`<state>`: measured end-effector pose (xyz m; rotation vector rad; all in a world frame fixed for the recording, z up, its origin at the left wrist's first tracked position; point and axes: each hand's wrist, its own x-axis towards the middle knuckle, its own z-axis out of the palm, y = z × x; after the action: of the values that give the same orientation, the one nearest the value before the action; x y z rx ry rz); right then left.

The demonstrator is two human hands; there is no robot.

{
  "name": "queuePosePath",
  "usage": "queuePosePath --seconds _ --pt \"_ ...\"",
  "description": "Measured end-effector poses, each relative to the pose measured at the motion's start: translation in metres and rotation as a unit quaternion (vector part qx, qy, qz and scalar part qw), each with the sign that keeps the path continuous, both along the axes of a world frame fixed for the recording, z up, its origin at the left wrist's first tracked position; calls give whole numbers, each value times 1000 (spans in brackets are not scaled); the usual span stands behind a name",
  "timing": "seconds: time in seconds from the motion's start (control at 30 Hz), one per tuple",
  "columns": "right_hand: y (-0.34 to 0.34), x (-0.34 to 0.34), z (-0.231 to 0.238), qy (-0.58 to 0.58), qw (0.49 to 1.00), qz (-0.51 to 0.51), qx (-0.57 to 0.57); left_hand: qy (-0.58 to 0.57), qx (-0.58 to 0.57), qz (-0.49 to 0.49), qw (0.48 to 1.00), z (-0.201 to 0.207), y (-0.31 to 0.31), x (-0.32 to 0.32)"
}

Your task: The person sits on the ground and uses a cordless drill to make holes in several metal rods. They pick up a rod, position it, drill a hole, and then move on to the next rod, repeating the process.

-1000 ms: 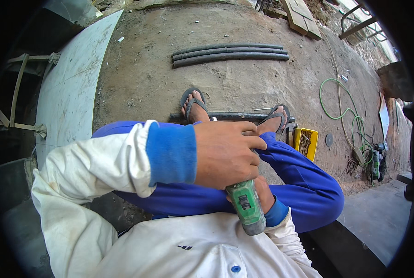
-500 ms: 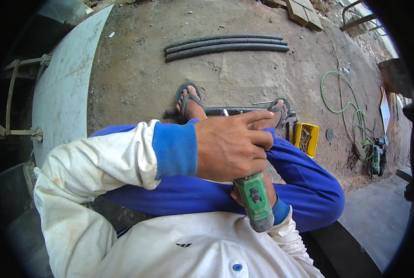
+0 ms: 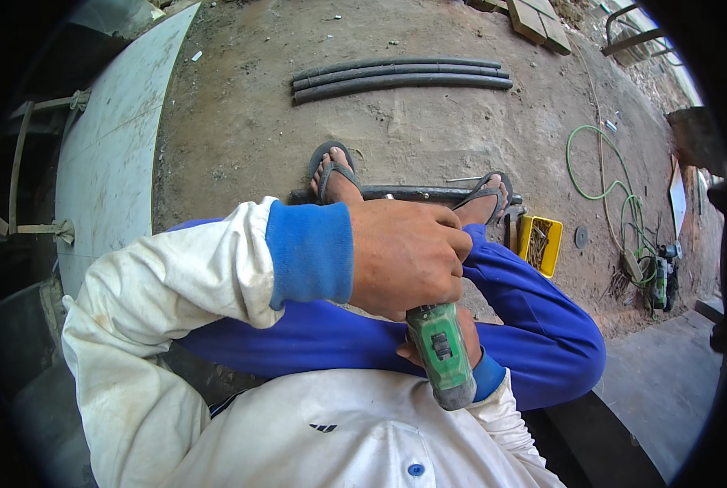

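The bare brown ground (image 3: pixel 233 138) is spread across the whole upper half of the view, whose centre is taken as the clock's hub. At six o'clock, the wearer's white shirt (image 3: pixel 298 431) is seen. Blue trousers (image 3: pixel 542 342) are bent at the knee towards four o'clock. A pale, dirt-streaked panel (image 3: pixel 115 146) is placed between nine and ten o'clock. Just past twelve, three dark pipes (image 3: pixel 400 80) are laid side by side on the ground. A green hose (image 3: pixel 568 159) is looped between two and three o'clock. Nearer the hub, a single dark pole (image 3: pixel 416 193) is partly covered by sandalled feet (image 3: pixel 340 189).

Just on the three o'clock side of the hub, the left hand (image 3: pixel 408 256) is curled, palm down, over the far end of a green power tool (image 3: pixel 441 358); whether anything is gripped beneath it cannot be told, since its palm and most of its fingers are hidden. The tool itself is set towards five o'clock, close in front of the shirt, and is held by the right hand (image 3: pixel 467 329), which is wrapped around it from below.

At three o'clock, thin brownish pieces are contained in a yellow box (image 3: pixel 552 259); just beyond it, a small dark disc (image 3: pixel 580 237) is left on the ground.
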<state>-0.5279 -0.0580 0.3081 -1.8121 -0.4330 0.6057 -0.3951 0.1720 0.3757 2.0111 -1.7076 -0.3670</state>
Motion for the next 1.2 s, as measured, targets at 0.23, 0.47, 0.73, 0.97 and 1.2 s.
queuePosePath --seconds 0.23,0.47,0.73,0.97,1.2 --pt "1 -3 -3 -17 999 -26 -23 11 -21 19 1000 -1 -3 -2" --pt "3 -6 -7 -43 996 -70 -36 -51 -37 57 996 -4 5 5" --pt "-2 -1 -4 -44 998 -37 -11 -26 147 78 986 5 18 17" --pt "-12 26 27 -134 990 -40 -27 -52 11 164 985 11 38 36" --pt "-68 103 70 -198 952 66 -223 183 68 326 925 -51 54 106"
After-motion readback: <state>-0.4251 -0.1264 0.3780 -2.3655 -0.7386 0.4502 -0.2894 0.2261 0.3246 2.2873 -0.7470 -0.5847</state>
